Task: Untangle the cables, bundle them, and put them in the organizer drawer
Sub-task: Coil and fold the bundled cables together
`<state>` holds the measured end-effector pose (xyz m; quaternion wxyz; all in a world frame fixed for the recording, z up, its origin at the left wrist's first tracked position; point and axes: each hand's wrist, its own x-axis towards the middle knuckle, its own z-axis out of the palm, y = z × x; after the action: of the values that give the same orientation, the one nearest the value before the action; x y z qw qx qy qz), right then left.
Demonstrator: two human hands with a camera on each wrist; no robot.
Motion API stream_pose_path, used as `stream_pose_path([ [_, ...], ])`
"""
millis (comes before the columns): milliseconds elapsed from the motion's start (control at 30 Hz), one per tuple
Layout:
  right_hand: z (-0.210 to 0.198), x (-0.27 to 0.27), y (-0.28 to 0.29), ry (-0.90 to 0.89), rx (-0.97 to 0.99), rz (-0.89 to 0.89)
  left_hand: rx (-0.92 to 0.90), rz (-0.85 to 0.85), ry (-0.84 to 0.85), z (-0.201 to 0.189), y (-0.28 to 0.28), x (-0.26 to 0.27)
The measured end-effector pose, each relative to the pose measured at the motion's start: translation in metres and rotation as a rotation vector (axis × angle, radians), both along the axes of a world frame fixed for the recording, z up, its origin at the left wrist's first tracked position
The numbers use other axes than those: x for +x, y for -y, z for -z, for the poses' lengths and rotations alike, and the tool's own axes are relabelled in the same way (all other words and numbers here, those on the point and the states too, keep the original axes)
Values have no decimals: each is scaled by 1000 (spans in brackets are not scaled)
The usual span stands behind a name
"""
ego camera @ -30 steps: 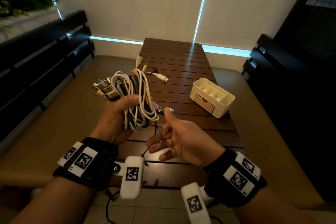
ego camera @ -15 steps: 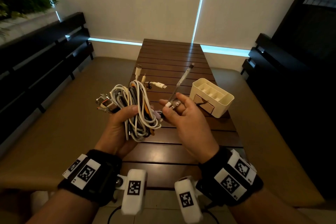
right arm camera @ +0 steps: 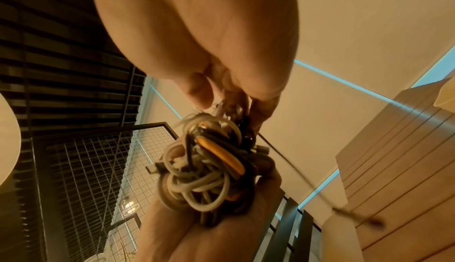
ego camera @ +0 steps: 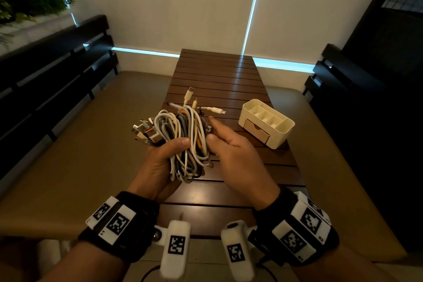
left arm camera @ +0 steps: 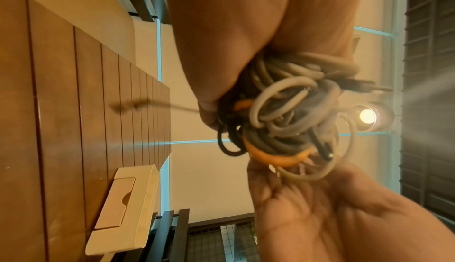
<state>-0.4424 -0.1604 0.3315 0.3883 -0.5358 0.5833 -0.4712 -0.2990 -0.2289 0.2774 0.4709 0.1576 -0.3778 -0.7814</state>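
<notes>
In the centre of the head view the left hand (ego camera: 160,162) grips the cable bundle (ego camera: 183,142), thumb across the front of the coils and the other fingers hidden behind them. The bundle is a loose skein of white, grey, black and one orange cable. Its long axis runs from the lower centre of the frame upward, so the connectors stick out at the top and at the left side. The right hand (ego camera: 231,151) is just to the right of the bundle, touching its right edge. In the head view its fingers look nearly straight, but the right wrist view shows the fingertips (right arm camera: 197,91) pinched on something small at the edge of the skein, probably a plug or a cable end. I cannot tell exactly which one.

The cream organizer (ego camera: 266,122) stands on the slatted wooden table (ego camera: 217,71), in the right part of the frame beyond the right hand. Its drawer (ego camera: 256,131) is closed and faces the person. The right hand is therefore the nearer one to pull it open, I judge, while the left keeps the cables.

The left wrist view shows the underside of the skein: the orange loop (left arm camera: 275,159) at the bottom and loops still crossing each other. The head view hides this, so the bundle seems not yet tidy.
</notes>
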Motion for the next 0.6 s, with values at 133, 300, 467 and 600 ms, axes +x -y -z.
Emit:
stream_pose_path([
  [133, 2, -4, 1, 60, 34, -75, -15, -11, 40, 1, 1, 3],
  [300, 1, -6, 3, -115, -70, -16, 8, -17, 44, -1, 2, 4],
  [467, 2, -8, 4, -78, -147, 36, -55, -35, 74, -3, 2, 1],
  [600, 3, -11, 7, 15, -138, 81, -72, 15, 90, -6, 2, 3],
])
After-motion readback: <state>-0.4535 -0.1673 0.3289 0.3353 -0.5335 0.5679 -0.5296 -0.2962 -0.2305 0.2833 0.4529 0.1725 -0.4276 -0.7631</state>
